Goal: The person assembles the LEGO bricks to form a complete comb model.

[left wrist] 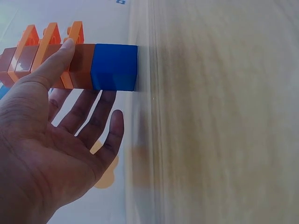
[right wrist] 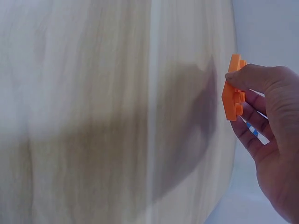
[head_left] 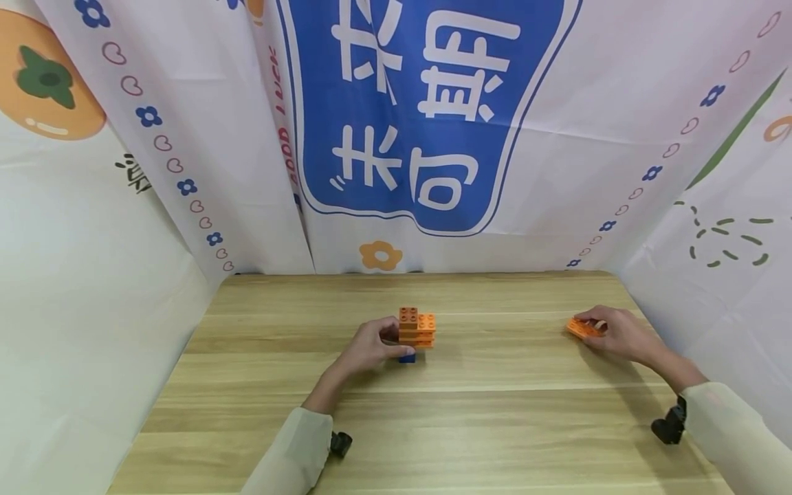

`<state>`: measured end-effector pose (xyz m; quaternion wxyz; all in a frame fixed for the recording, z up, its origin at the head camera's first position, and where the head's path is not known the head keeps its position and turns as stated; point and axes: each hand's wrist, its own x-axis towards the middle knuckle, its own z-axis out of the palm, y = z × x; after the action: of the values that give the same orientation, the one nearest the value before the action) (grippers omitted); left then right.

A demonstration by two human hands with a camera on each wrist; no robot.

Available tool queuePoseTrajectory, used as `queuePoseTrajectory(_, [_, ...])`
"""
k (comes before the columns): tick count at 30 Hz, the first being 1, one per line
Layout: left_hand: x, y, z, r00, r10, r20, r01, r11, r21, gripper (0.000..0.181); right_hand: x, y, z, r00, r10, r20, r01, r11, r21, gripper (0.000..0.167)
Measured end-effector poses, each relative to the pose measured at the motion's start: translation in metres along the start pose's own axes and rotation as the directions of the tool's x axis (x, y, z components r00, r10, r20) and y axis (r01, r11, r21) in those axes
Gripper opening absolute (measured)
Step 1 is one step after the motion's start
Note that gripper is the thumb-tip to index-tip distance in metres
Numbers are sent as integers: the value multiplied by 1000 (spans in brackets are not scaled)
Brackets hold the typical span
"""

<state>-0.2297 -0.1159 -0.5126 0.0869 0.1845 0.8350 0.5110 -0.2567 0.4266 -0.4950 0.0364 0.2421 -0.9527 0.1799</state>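
Near the middle of the table stands an upright stack of building blocks [head_left: 408, 317], brown blocks alternating with orange plates that jut out to the right. At its foot is a blue block [left wrist: 115, 67]. My left hand [head_left: 373, 342] grips the stack from the left, thumb on the near side and fingers behind. Far to the right, my right hand [head_left: 621, 335] pinches a loose orange plate block [right wrist: 232, 88] between thumb and fingers. In the right wrist view this plate's studs face the palm, and it appears held just above the wood.
Both hands work over a wooden table [head_left: 470, 426]. White printed cloth [head_left: 247, 220] hangs behind it and along both sides. Small black cameras sit on the left wrist [head_left: 341, 444] and the right wrist [head_left: 669, 423].
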Motion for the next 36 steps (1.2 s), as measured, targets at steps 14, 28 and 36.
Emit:
queuePoseTrajectory(14, [-1,0,-1,1000,3,2,-3,1000,-9,26,20,-37,-3,991,-125,-45,128,990,65,45])
queuePoseTrajectory(28, [0,0,-1,1000,18,8,-18,1000,-5,26,39,-71,-7,966,-252,-66,254,967,19,49])
queuePoseTrajectory(36, [0,-1,-1,1000,9,8,-9,1000,-4,25,48,-89,-9,958,-280,-65,282,959,25,46])
